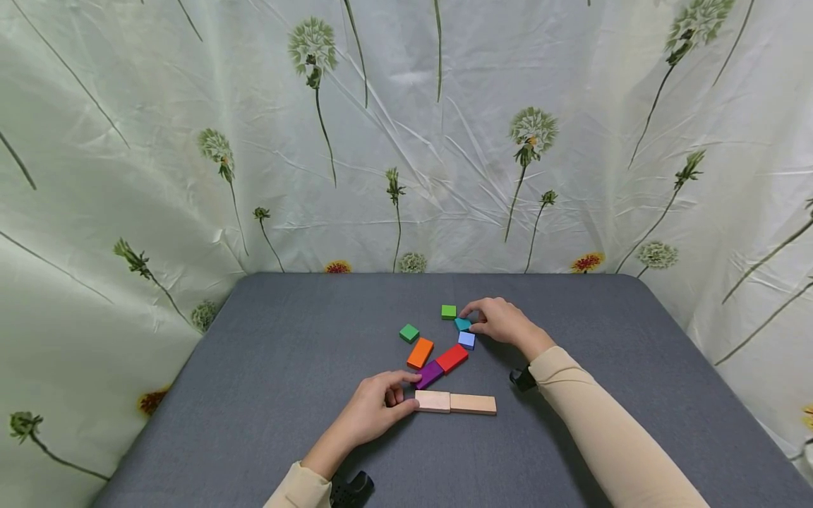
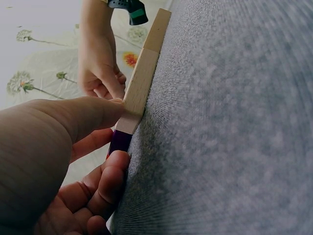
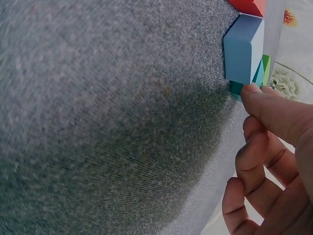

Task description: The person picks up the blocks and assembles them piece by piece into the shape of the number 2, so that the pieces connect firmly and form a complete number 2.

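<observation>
My left hand [image 1: 375, 406] touches the left ends of two blocks. Its thumb is against a plain wooden block [image 1: 432, 401] and its index finger reaches a purple block [image 1: 429, 375]; the other fingers are bent. Farther back, my right hand [image 1: 504, 321] pinches a small teal block [image 1: 462, 324] between thumb and index finger, partly covering it. A light blue block [image 3: 239, 51] stands right beside the teal one. Next to the purple block lies a red block [image 1: 453, 358], end to end with it. A second plain wooden block [image 1: 473, 404] continues the front row to the right.
An orange block [image 1: 420, 353] and a dark green block [image 1: 409, 334] lie left of the red block. A light green block [image 1: 449, 312] sits just left of my right hand. The grey table [image 1: 286, 331] ends at a flower-printed curtain [image 1: 381, 141].
</observation>
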### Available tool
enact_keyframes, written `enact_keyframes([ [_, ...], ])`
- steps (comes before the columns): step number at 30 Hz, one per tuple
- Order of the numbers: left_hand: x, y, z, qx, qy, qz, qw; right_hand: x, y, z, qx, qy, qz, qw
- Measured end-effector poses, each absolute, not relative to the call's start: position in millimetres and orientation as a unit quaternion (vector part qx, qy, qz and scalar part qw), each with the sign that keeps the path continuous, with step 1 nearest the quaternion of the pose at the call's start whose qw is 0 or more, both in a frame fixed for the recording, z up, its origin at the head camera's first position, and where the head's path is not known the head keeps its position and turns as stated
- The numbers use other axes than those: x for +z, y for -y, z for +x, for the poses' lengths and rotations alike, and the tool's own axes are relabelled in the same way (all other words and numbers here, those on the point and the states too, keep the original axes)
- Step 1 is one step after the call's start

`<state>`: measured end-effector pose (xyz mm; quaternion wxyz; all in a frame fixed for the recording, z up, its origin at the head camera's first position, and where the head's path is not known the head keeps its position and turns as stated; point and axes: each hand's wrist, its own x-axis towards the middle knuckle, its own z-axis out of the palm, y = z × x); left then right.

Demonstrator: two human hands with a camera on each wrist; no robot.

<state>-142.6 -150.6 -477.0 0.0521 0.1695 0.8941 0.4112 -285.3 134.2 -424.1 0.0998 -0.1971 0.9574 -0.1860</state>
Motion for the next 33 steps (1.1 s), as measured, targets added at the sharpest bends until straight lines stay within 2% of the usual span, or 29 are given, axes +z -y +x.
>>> enact_keyframes([
  [33, -475.4, 150.7, -142.1, 0.408, -0.895, 0.175, 0.048, -425.2, -137.6, -283.0, -0.200, -0.951, -0.213, 0.099],
])
